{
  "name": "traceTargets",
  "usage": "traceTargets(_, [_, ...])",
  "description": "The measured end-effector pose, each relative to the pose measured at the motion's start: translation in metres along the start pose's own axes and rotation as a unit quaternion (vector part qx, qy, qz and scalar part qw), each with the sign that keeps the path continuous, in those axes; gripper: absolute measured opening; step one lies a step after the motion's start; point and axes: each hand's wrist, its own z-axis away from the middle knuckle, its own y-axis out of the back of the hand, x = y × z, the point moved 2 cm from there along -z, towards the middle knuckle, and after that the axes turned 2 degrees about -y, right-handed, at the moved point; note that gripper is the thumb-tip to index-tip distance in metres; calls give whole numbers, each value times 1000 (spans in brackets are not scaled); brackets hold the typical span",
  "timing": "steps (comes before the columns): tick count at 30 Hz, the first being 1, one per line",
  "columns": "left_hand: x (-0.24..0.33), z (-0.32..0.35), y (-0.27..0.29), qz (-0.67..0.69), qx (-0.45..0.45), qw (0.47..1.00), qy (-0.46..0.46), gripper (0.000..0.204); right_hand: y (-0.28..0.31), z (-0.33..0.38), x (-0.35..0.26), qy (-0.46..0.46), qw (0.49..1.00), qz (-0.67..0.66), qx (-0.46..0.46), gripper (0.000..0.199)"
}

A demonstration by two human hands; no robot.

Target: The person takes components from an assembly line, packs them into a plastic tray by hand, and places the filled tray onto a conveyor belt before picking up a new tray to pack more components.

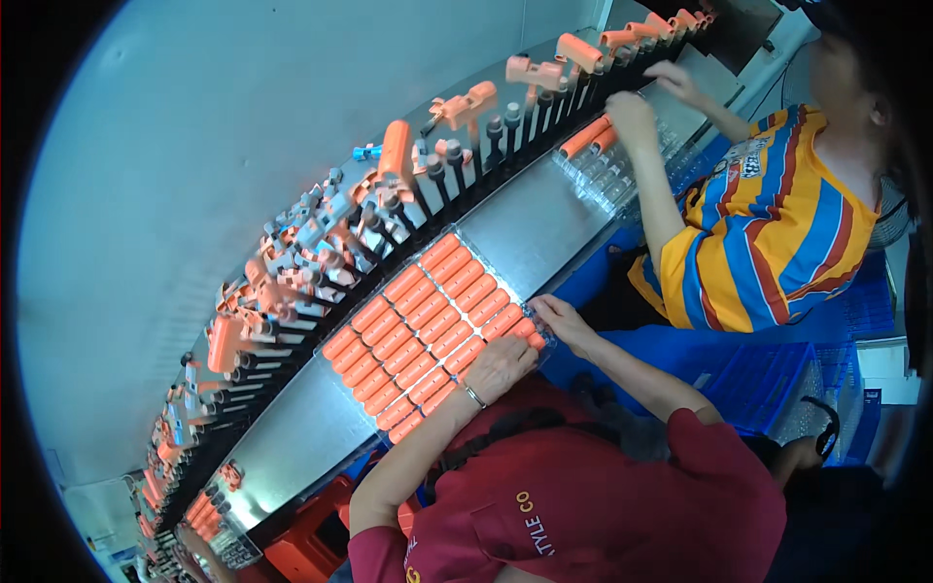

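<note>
1. A steel bench [544, 238] runs beside a conveyor of black pegs [457, 170].
2. A clear tray [428, 330] of orange caps lies mid-bench (neat rows).
3. The left hand [501, 367] rests flat, fingers spread, on the tray's near edge.
4. The right hand [562, 325] pinches the tray's corner.
</note>
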Motion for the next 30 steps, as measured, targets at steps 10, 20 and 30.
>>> traceTargets(10, [14, 51, 78, -111, 261, 884, 372, 26, 38, 6, 13, 106, 993, 24, 48, 50])
traceTargets(20, [-26, 155, 68, 4, 173, 933, 316, 27, 16, 112, 14, 63, 988, 91, 104, 64])
traceTargets(30, [-26, 132, 71, 42, 29, 962, 267, 28, 14, 231, 80, 34, 942, 10, 334, 62])
